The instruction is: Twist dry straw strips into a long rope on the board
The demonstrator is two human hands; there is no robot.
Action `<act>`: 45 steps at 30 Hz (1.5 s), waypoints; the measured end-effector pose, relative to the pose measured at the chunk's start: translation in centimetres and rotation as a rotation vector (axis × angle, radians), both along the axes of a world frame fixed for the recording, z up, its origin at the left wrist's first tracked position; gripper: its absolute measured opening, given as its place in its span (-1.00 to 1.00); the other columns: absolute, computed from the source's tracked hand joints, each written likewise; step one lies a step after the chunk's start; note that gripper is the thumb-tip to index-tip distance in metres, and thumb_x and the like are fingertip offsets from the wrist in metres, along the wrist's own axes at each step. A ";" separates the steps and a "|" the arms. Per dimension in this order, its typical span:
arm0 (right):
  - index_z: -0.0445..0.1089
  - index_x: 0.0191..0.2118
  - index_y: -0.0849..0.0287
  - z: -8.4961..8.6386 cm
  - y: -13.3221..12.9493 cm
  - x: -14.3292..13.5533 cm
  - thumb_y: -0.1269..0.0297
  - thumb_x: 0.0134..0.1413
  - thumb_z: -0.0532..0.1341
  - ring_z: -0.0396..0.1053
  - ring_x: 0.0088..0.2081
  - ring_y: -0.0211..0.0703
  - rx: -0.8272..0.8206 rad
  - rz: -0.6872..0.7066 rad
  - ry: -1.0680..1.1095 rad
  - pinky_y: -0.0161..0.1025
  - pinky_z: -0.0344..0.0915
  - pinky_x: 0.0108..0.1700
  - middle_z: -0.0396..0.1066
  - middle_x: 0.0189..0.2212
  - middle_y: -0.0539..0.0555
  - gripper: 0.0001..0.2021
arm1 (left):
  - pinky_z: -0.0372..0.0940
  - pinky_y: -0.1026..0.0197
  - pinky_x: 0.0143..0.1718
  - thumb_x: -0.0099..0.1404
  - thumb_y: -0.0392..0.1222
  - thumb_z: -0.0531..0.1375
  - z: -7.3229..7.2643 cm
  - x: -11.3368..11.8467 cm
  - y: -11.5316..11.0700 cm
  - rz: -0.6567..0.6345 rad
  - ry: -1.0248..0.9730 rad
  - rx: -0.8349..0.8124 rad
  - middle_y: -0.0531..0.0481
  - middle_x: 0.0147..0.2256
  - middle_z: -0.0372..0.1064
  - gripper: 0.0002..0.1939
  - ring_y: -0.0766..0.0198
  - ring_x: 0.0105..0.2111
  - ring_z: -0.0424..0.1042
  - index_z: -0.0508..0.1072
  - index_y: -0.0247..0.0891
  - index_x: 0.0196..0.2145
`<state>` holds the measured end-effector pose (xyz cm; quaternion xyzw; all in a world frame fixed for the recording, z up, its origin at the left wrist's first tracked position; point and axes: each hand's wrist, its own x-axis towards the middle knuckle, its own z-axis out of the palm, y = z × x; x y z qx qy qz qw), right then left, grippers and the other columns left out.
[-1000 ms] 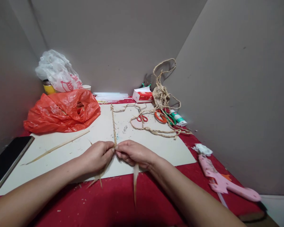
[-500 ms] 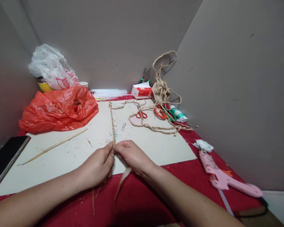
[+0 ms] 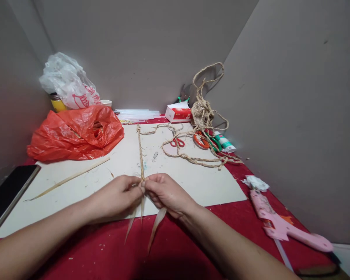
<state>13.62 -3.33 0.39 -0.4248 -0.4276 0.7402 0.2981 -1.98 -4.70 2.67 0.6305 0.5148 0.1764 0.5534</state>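
Note:
A thin tan braided cord (image 3: 140, 155) runs toward me over the white board (image 3: 216, 186). At its near end my left hand (image 3: 122, 196) and my right hand (image 3: 166, 194) meet, both pinching the braid between thumb and fingers. Loose, dry leaf-like strands (image 3: 156, 227) hang below the hands over the board's front edge. The far end of the cord bends right and joins a long braided length, which loops across the board to a tangled heap of cord (image 3: 202, 112). A single dry strip (image 3: 70, 179) lies to the left of my left hand.
A red plastic bag (image 3: 76, 134) and a phone (image 3: 11, 194) are at left. Red-handled scissors (image 3: 177, 142), a red-and-white box (image 3: 178, 112) and a glue stick (image 3: 225, 142) stand or lie farther back. A pink glue gun (image 3: 280, 223) rests on the red cloth at right.
The left hand has shifted its fingers and opened out slightly at the braid's end. The hanging strands have spread apart. The whole view has shifted slightly.

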 end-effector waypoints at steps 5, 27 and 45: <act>0.34 -0.54 0.27 0.2 0.3 0.4 0.24 -0.09 0.19 -0.24 -0.77 -0.46 0.003 0.043 -0.023 -0.36 -0.33 -0.72 -0.04 -0.84 -0.21 -0.82 | 0.19 0.29 -0.35 0.14 -0.16 0.12 -0.3 -0.8 1.9 0.225 -0.118 0.157 0.00 -0.41 0.39 -0.74 0.31 -0.42 0.31 0.43 -0.32 -0.22; 0.24 -0.58 0.25 0.4 0.8 1.6 0.25 0.06 0.09 -0.02 -0.56 -0.38 0.486 0.249 -0.518 -0.41 -0.08 -0.55 0.07 -0.65 -0.10 -0.74 | 0.01 0.33 -0.51 0.16 -0.19 0.04 -1.9 0.2 1.6 0.026 -0.173 -0.038 0.12 -0.62 0.14 -0.78 0.42 -0.58 0.07 0.31 -0.29 -0.58; 0.27 -0.55 0.23 2.3 -0.6 2.1 0.33 0.13 -0.02 0.17 -0.53 -0.30 0.749 0.382 -0.827 -0.33 -0.01 -0.47 0.32 -0.58 0.05 -0.72 | -0.02 0.33 -0.53 0.15 -0.16 0.05 -2.4 0.5 1.1 0.087 -0.200 -0.030 0.13 -0.63 0.12 -0.76 0.43 -0.59 0.01 0.31 -0.31 -0.61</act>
